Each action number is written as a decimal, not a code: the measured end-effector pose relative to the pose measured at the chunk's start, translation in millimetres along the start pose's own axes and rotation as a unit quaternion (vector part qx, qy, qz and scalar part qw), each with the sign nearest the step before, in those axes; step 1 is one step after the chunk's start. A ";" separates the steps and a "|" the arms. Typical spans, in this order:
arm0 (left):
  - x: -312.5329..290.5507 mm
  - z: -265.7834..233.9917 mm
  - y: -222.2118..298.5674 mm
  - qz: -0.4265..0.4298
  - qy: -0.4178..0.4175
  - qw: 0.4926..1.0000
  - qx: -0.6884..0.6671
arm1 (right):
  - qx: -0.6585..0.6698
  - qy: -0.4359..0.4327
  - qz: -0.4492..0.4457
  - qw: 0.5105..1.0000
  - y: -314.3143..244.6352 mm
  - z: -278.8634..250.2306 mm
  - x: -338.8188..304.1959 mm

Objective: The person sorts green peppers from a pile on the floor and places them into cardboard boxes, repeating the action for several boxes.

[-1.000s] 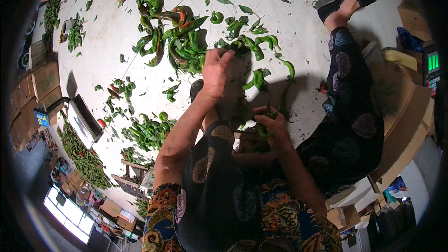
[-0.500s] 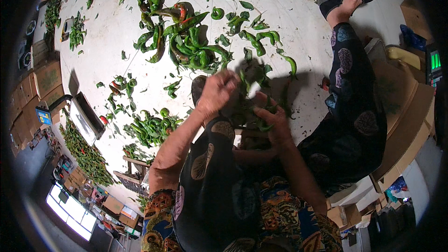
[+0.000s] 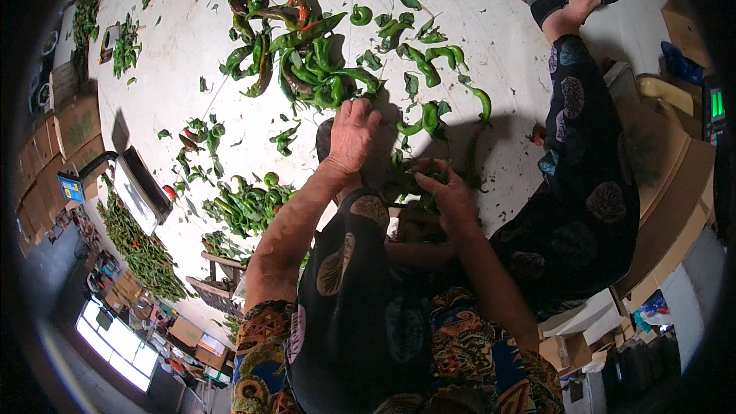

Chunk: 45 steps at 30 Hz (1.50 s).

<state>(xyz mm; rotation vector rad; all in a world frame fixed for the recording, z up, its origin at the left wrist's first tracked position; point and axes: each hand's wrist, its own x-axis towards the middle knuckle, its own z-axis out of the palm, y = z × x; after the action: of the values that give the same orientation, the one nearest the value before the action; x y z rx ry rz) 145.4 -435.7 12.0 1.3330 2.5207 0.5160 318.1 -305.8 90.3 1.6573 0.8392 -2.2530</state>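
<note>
My left hand (image 3: 354, 136) reaches to the near edge of a pile of long green and reddish peppers (image 3: 307, 57). Its fingers are curled down, and whatever they hold is hidden behind them. Lower and to the right, my right hand (image 3: 454, 198) is closed around a green pepper (image 3: 438, 176), which shows between thumb and fingers. Beneath and beside that hand lie more green peppers and leaves in shadow, hard to tell apart. A curved green pepper with a leaf (image 3: 429, 117) rests on the floor just beyond the right hand.
Loose peppers and torn leaves dot the pale floor (image 3: 491, 38). A leafy heap of green peppers (image 3: 249, 203) lies left of my knee. Farther left stand a scale with a metal pan (image 3: 142, 192) and a long pepper heap (image 3: 146, 249). Cardboard boxes (image 3: 659, 184) flank my right leg.
My left hand has moved slightly up and left, away from my right hand to the pile's edge. A curved green pepper beyond the hands is now uncovered. The right hand stays nearly in place.
</note>
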 end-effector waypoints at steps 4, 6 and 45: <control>6.1 -2.2 3.5 -0.044 0.037 0.990 -0.127 | 0.008 -0.008 -0.011 1.000 1.4 -0.2 3.4; 4.4 -4.0 9.4 -0.097 0.017 0.972 -0.211 | 0.013 0.004 -0.012 1.000 -1.2 -1.0 3.3; 34.2 -209.5 83.7 -0.151 -0.165 0.730 -0.646 | -0.019 -0.181 -0.272 0.945 -84.1 22.9 -66.1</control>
<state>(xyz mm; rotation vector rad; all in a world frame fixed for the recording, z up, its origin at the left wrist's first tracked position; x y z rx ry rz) 111.1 -404.4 235.3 0.3618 1.3357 1.4028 280.8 -260.5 182.6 1.0150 1.3470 -2.7488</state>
